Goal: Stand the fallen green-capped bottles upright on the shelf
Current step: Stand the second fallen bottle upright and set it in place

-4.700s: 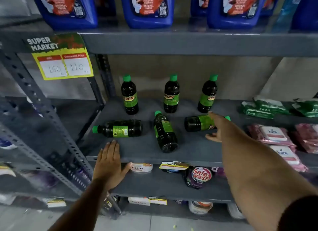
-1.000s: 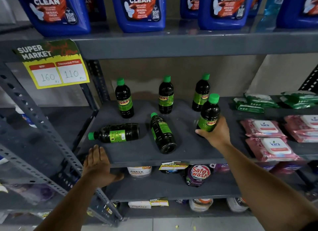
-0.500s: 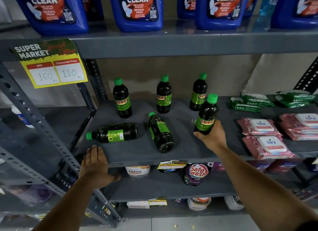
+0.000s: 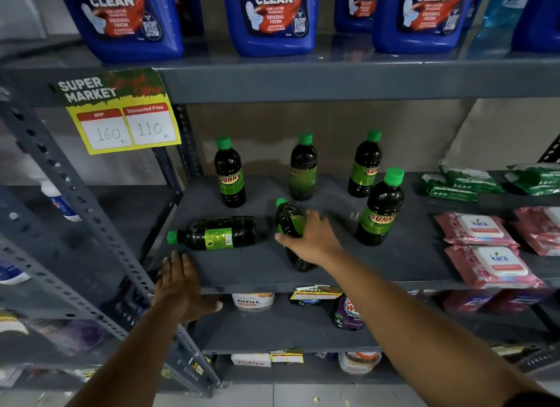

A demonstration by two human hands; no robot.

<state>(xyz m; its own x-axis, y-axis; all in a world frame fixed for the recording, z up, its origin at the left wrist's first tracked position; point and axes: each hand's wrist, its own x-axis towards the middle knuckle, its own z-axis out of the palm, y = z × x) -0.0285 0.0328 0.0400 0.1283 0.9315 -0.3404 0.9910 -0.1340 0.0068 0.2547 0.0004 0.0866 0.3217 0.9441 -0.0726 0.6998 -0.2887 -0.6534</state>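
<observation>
On the grey shelf (image 4: 409,264), three dark green-capped bottles stand upright in a back row: left (image 4: 229,176), middle (image 4: 303,170), right (image 4: 365,167). Another upright bottle (image 4: 380,209) stands in front of them at the right, with nothing touching it. Two bottles lie flat. The left fallen bottle (image 4: 218,233) has its cap pointing left. The middle fallen bottle (image 4: 288,218) has its cap pointing to the back. My right hand (image 4: 312,240) lies over its middle, fingers spread, thumb at its left side. My left hand (image 4: 178,285) rests flat on the shelf's front edge.
Pink wipe packs (image 4: 485,234) and green packs (image 4: 460,185) fill the shelf's right side. Blue jugs (image 4: 272,15) stand on the shelf above. A yellow price sign (image 4: 121,115) hangs at upper left beside a slotted metal post (image 4: 75,194). A white tub (image 4: 253,300) sits on the shelf below.
My right hand stood the right fallen bottle upright, let it go and moved left onto the middle fallen bottle. My left hand has stayed on the shelf edge.
</observation>
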